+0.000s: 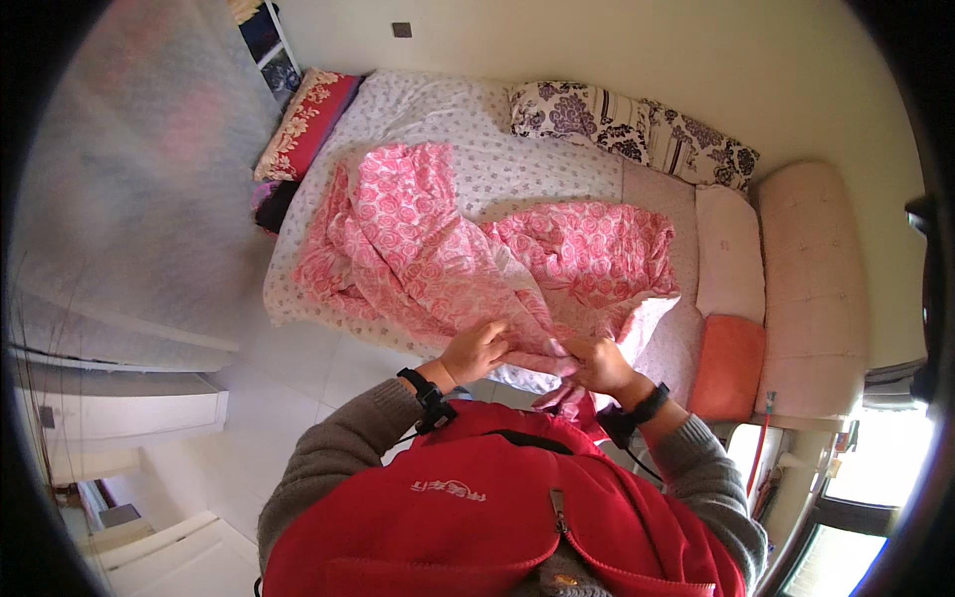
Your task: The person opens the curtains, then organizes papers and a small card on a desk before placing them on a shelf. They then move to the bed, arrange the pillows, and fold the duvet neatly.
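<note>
A pink rose-patterned duvet cover (408, 239) lies crumpled across the bed, its near edge hanging toward me. My right hand (600, 365) is closed around a bunched part of that edge, and some fabric dangles below it. To its left, my left hand (476, 353) has its fingers curled over the same cloth, with the thumb lower down. A paler underside of the cover shows beside my right hand. The bed has a white sheet (477, 109) with small grey motifs.
Black-and-white patterned pillows (577, 111) line the wall side. A pink pillow (729, 249) and an orange cushion (727, 366) rest by the padded headboard (816, 289). At the foot lies a red floral pillow (303, 124). A translucent sheet (149, 189) hangs at left.
</note>
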Action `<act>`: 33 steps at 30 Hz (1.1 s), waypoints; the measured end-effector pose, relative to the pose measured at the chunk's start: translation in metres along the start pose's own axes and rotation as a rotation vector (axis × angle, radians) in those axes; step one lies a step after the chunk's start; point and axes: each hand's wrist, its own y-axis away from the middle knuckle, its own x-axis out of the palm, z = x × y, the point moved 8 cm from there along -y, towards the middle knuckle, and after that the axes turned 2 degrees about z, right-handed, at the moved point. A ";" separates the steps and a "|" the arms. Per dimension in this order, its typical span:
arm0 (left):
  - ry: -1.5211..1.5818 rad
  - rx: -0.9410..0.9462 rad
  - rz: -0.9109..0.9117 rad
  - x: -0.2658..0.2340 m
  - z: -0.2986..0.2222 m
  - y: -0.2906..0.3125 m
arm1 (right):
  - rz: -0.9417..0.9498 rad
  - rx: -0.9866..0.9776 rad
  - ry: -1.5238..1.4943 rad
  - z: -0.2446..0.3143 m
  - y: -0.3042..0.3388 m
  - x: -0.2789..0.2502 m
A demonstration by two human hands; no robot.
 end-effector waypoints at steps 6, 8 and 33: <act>0.189 -0.137 0.419 0.037 0.135 0.044 | -0.146 0.292 0.018 0.029 -0.005 -0.073; 0.130 -0.238 0.450 0.044 0.186 0.061 | -0.192 0.522 0.054 0.023 0.015 -0.092; -0.595 -0.838 0.003 -0.159 0.187 0.212 | -0.119 0.533 -0.051 -0.113 0.055 -0.047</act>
